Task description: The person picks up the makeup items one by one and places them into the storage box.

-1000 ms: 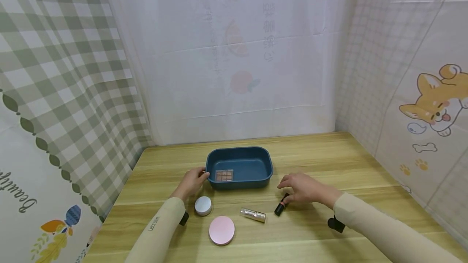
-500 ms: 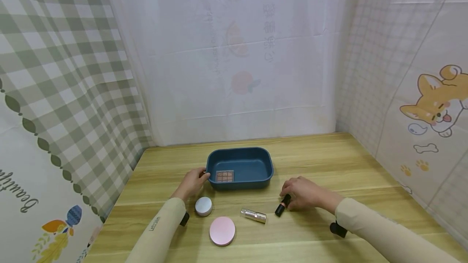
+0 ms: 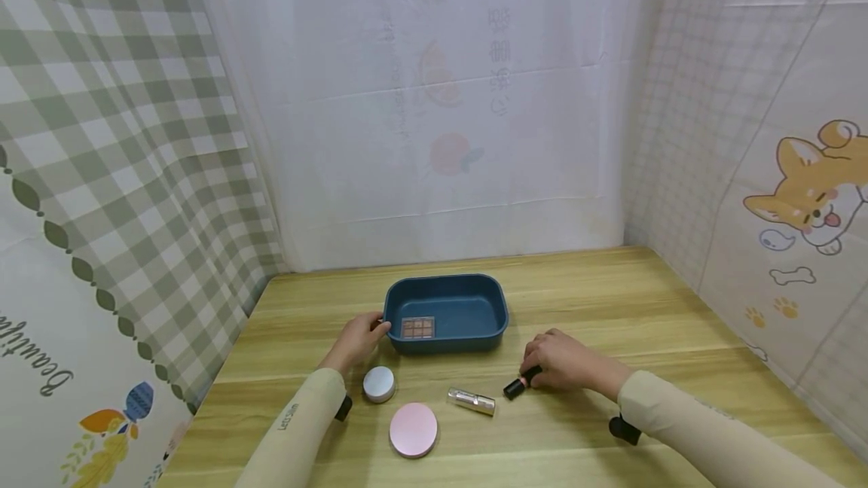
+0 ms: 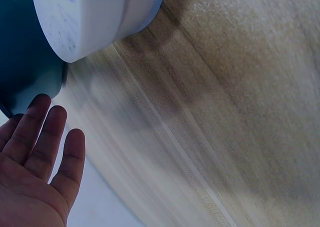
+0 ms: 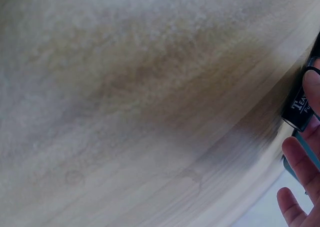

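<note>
My right hand (image 3: 559,360) pinches one end of a slim black lipstick (image 3: 514,388) with a pinkish band. In the right wrist view, the thumb presses on the lipstick (image 5: 298,111), which carries white lettering, and the lower fingers stand away from it. My left hand (image 3: 356,339) touches the left end of a dark blue tray (image 3: 447,344), its thumb tip right at the rim. The left wrist view shows the fingers (image 4: 45,142) of that hand fairly straight beside the tray. Inside the tray, at its front left, lies a palette (image 3: 417,327) with several brown pans.
A silver, partly clear tube (image 3: 471,401) lies left of the lipstick. Nearer the front is a round pink case (image 3: 414,430). A small round white-lidded jar (image 3: 378,384) stands close to my left wrist. Hanging cloths surround the wooden table (image 3: 576,285).
My right hand has closed its fingertips on the lipstick. The lipstick has turned, its free end swinging slightly left. My left hand and the tray have stayed put.
</note>
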Action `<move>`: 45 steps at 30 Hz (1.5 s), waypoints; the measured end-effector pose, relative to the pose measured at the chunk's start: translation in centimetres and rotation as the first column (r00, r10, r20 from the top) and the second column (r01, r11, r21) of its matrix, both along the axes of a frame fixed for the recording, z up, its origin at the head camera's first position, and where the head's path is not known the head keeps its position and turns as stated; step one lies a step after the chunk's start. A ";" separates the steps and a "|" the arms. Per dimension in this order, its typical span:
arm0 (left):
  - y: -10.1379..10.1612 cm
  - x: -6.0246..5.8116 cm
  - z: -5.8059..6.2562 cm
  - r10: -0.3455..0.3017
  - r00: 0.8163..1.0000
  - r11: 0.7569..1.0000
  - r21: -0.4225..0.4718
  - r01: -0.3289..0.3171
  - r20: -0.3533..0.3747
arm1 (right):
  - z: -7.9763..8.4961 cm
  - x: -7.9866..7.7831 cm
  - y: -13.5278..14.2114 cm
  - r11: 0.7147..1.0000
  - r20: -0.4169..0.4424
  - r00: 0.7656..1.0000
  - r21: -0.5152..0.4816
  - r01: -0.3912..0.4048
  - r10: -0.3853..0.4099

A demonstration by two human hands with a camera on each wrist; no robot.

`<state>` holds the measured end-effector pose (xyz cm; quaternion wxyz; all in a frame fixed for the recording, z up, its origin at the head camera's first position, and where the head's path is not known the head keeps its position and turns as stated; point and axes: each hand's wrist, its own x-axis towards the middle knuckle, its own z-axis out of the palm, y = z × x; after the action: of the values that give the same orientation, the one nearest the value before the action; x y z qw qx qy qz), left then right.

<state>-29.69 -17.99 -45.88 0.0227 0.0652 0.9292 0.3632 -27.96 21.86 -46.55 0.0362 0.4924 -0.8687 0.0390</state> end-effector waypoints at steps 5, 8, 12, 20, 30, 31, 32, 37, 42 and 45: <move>-0.1 0.0 -0.2 -0.017 1.000 1.000 0.000 0.017 -0.015 | 0.3 0.1 -0.3 1.000 0.006 1.000 0.005 0.029 -0.029; -0.1 0.0 -0.2 -0.016 1.000 1.000 0.000 0.016 -0.017 | 0.6 0.2 -0.6 0.999 0.028 0.998 -0.019 0.049 -0.049; -0.1 0.0 -0.1 -0.007 1.000 1.000 0.006 0.007 -0.015 | 1.2 0.1 -1.0 0.996 0.031 0.998 -0.058 0.063 -0.062; -0.1 0.0 -0.1 0.000 1.000 1.000 0.019 0.001 -0.017 | 2.6 -0.1 -2.3 0.994 -0.010 0.998 -0.099 0.057 -0.058; -0.1 0.1 0.0 -0.003 1.000 0.999 0.035 0.004 -0.015 | 4.6 -0.2 -4.3 0.986 -0.050 0.992 -0.122 0.109 -0.116; -0.1 0.1 0.0 -0.002 1.000 0.999 0.037 0.003 -0.014 | 4.7 -0.2 -4.5 0.986 -0.051 0.991 -0.121 0.115 -0.122; -0.1 0.1 0.0 -0.002 1.000 0.999 0.037 0.003 -0.014 | 4.8 -0.3 -4.7 0.985 -0.054 0.990 -0.120 0.120 -0.128; -0.1 0.0 -0.1 -0.009 1.000 1.000 0.030 0.009 -0.019 | 5.2 -0.6 -5.4 0.980 -0.053 0.985 -0.124 0.158 -0.165; -0.2 0.1 -0.1 -0.017 0.999 1.000 0.019 0.018 -0.029 | 5.4 -1.0 -6.2 0.975 -0.073 0.978 -0.125 0.185 -0.195; -0.2 0.1 -0.2 -0.020 0.999 1.000 0.021 0.020 -0.031 | 5.5 -1.3 -6.6 0.972 -0.075 0.975 -0.126 0.201 -0.211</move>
<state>-29.59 -18.22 -46.05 0.0113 0.0802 0.9247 0.3720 -29.22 15.23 -41.08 0.1071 0.3980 -0.9089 0.0643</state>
